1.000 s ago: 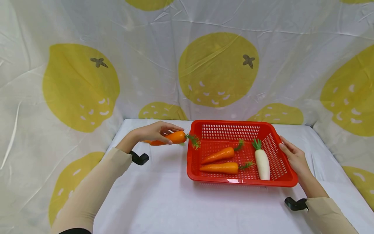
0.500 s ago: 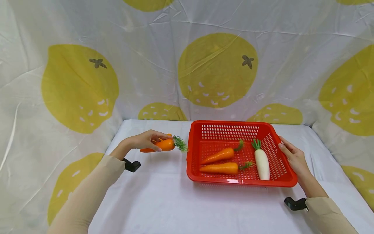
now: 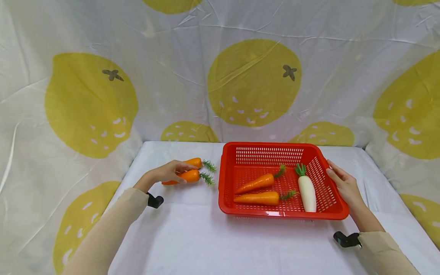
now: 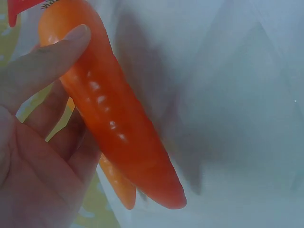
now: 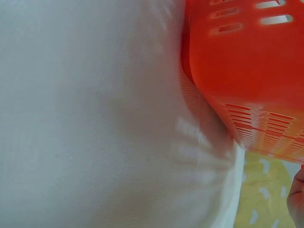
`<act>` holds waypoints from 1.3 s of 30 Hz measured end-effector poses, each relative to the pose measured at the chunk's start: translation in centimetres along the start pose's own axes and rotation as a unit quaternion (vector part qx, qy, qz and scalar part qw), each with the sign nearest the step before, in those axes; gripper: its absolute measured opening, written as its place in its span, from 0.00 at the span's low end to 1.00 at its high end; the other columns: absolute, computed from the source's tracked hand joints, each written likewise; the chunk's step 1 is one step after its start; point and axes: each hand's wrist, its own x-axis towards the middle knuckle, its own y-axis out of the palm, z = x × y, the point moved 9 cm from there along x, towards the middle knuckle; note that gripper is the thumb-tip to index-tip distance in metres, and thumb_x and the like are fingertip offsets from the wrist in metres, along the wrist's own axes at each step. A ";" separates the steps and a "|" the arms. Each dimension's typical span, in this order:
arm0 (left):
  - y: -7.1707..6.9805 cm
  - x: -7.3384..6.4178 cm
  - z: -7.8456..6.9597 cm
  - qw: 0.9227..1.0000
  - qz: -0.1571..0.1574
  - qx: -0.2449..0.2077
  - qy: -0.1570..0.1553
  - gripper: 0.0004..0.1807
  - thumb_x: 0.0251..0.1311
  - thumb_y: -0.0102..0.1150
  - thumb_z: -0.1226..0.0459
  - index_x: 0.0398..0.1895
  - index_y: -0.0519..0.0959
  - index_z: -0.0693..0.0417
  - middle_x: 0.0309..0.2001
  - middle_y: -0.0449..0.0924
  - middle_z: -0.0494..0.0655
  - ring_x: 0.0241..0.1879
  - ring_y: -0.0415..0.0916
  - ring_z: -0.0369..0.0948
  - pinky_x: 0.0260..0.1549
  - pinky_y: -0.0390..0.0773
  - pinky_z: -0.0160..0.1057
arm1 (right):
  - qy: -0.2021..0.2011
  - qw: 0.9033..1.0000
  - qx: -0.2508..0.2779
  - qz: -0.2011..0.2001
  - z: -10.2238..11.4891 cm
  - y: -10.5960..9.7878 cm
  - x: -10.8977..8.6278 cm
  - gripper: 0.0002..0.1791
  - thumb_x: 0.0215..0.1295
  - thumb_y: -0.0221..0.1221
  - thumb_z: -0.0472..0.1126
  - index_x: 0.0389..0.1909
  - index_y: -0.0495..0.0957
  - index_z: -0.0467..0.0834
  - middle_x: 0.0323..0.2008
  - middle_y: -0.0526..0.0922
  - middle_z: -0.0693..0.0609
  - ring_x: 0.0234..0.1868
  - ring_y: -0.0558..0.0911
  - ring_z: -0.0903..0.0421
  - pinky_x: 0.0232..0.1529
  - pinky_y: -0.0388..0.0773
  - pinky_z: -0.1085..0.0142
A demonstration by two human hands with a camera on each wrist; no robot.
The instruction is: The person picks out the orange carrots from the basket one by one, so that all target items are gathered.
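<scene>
In the head view, my left hand [image 3: 169,172] holds an orange carrot [image 3: 190,176] with a green feathery top, low over the white table left of the basket. The left wrist view has the thumb lying across the thick end of this carrot [image 4: 111,109], its tapered tip pointing down and right. Just behind it lies a second carrot [image 3: 196,162], partly covered by the hand. My right hand [image 3: 346,185] grips the right rim of a red plastic basket [image 3: 275,214]. Inside are two carrots, an upper one [image 3: 256,183] and a lower one [image 3: 259,198], and a white radish [image 3: 307,193].
A white cloth [image 3: 213,244] covers the table. Behind and at the sides hangs a pale curtain [image 3: 172,76] with big yellow lemon prints. Each wrist carries a small black camera, such as the right one [image 3: 346,239].
My left hand has moved left and down with the carrot, away from the basket's left rim, beside the other carrot. My right hand and the basket have stayed in place.
</scene>
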 end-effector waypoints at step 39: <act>-2.3 1.9 -6.9 0.997 -0.027 -0.032 0.059 0.34 0.60 0.67 0.73 0.70 0.69 0.61 0.67 0.71 0.57 0.64 0.70 0.60 0.63 0.67 0.57 | 0.001 1.000 -0.023 0.000 0.0 0.0 -0.1 0.37 0.72 0.57 0.50 0.77 0.56 0.49 0.42 0.80 0.74 0.37 0.84 0.69 0.35 0.83 0.71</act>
